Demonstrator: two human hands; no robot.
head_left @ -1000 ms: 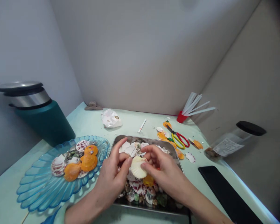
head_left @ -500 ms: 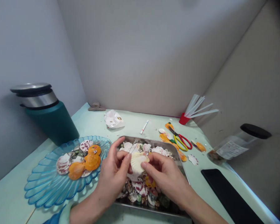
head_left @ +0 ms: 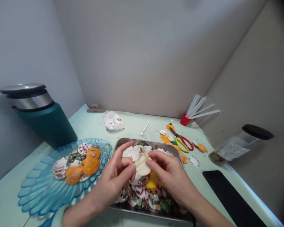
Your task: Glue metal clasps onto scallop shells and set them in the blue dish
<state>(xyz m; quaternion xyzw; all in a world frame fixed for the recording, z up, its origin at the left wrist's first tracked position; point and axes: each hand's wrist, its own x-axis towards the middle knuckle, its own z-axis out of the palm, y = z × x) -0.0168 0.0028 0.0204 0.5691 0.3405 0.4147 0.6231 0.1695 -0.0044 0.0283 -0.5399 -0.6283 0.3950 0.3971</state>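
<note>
A pale yellow scallop shell [head_left: 143, 167] is held up over a metal tray [head_left: 153, 215]. My right hand [head_left: 169, 171] pinches its right edge between thumb and fingers. At the shell's left edge, the thumb and a bent finger of my left hand [head_left: 117, 175] close on it, while the index finger points up and away. A thin greyish line crosses the shell's face; whether it is a thread or wire I cannot tell. Beneath the hands the tray holds many shells, small stones and a yellow toy-like piece [head_left: 152, 183], partly covered by my right hand.
To the left, a blue scalloped dish [head_left: 40, 192] carries orange and striped shells, near a teal bottle [head_left: 47, 123]. Scissors [head_left: 183, 143] lie among orange shells at the right. Beyond are a red cup with white sticks [head_left: 185, 119], a clear jar [head_left: 239, 148] and a black flat object [head_left: 229, 195].
The shell has tipped and turned between my fingers, and the thin line now lies across it instead of looping above it. The yellow piece below shows more. The view has shifted slightly.
</note>
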